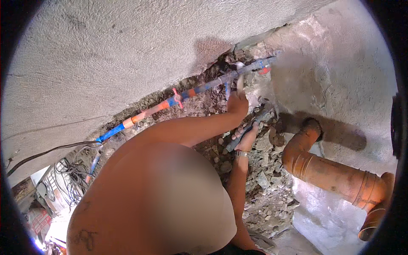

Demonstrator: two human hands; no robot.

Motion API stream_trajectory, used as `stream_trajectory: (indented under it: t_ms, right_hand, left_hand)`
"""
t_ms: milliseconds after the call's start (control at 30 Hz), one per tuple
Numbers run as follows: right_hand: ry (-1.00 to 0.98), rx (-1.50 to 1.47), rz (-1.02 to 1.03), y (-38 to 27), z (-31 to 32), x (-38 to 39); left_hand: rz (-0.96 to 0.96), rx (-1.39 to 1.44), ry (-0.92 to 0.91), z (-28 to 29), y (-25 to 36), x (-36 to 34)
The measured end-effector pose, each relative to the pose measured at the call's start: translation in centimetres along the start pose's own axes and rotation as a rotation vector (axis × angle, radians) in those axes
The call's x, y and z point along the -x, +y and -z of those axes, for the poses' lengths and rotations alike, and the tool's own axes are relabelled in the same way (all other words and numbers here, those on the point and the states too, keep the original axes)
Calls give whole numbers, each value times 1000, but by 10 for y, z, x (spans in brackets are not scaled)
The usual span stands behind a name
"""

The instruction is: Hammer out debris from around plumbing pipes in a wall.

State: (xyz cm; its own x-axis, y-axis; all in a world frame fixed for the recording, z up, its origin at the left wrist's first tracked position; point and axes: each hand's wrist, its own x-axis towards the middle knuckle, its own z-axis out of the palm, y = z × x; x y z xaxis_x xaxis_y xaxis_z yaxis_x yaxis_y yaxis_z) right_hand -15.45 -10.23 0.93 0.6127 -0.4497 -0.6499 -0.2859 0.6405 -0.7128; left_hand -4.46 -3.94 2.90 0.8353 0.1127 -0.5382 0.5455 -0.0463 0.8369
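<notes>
Neither of my hands is in view. Another person (106,178) crouches in front of me with bare arms and shoulder, their head blurred. That person's left hand (238,104) is closed around a pale handle (240,83), which passes by the pipe run; its far end is hard to make out. Their right hand (250,137), with a band at the wrist, holds a long dark grey bar-like piece (242,142) slanted over the rubble. A blue and orange pipe run (148,112) crosses the broken strip of wall beyond them, with a red-handled valve (177,98) on it.
An orange drain pipe (331,176) with an elbow enters the wall at the right. Broken stone and rubble (263,182) lie below the hands. A black cable (46,152) and tangled wires (70,180) hang at the left. A rough plaster wall (106,55) fills the upper left.
</notes>
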Motion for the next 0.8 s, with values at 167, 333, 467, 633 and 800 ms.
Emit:
stream_trajectory:
  t_ms: [167, 333, 467, 633, 800]
  right_hand:
    - [-33, -1, -81, 21, -46, 13]
    - [-60, 118, 104, 33, -40, 4]
    - [54, 289, 331, 31, -6, -12]
    - [-36, 454, -96, 4, -27, 31]
    - [-239, 1579, 228, -30, 43, 98]
  left_hand:
    - [-6, -86, -17, 45, -9, -29]
    - [-123, -91, -142, 59, -13, 4]
    - [-92, -65, -369, 63, -20, 50]
    - [-694, -349, -317, 88, -74, 10]
    - [-353, -325, -524, 72, -61, 30]
